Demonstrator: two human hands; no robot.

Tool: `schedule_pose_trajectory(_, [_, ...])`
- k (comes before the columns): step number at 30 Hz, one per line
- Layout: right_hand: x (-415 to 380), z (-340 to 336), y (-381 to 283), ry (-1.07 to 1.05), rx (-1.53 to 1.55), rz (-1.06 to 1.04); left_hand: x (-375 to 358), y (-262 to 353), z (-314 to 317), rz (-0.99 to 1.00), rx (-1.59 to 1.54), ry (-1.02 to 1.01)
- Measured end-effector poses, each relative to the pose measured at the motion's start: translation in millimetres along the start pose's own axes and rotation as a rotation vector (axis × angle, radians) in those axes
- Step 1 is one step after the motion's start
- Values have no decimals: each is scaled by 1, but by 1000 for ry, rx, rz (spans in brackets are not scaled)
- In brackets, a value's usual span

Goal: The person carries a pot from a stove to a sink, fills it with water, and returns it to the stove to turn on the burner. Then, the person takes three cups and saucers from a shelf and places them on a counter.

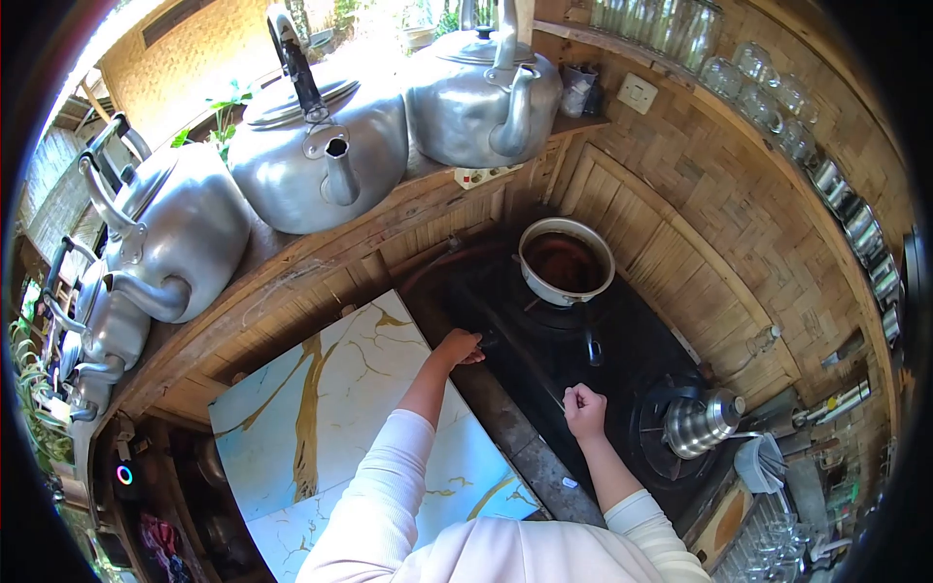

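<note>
My left hand [459,348] is at the front edge of the black stove [544,379], its fingers closed on a dark stove knob [488,341] that is mostly hidden. Over the stove top, my right hand [585,411] is held in a fist; whether anything small is inside I cannot make out. On the far burner stands a pot [526,275] of dark brown liquid, its black handle pointing toward me. A ribbed steel kettle [692,428] sits on the right burner.
Large aluminium kettles [321,165] line a wooden ledge at the left and back. A marble-patterned tabletop [360,389] lies left of the stove. Glasses [661,29] and metal cups fill the right wall shelf. A small white object [569,482] lies near the stove's front.
</note>
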State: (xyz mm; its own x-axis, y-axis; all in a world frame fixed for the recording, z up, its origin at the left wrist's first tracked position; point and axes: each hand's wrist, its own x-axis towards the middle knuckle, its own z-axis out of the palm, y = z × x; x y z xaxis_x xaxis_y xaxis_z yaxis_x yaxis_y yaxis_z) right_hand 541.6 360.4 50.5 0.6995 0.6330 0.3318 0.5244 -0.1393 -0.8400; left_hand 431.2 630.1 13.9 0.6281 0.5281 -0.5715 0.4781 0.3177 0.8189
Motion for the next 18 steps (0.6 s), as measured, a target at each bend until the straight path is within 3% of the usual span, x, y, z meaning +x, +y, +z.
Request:
schedule_pose_trajectory(6, [-4,1,9,48,98,24,-4,-1,4,-5,-30,46])
schedule_pose_trajectory(8, [-7,-4,6,35,72,6,-17,4,7,253,733,204])
schedule_pose_trajectory(9, [-9,-7,-4,-1,78,-30,-30,8,14,266,734,204])
schedule_pose_trajectory(11, [-18,-15,-23,-70,93,-88,-62,10,29,488,844,525])
schedule_pose_trajectory(12, [-24,-21,-37,-62,92,-91,-78,10,32,496,847,523])
schedule_pose_trajectory(16, [-58,-60,-101,-213,186,-32,-140,-6,44,599,108,172])
schedule_pose_trajectory(18, [-80,-85,-131,-276,225,-72,-201,-4,55,689,286,240])
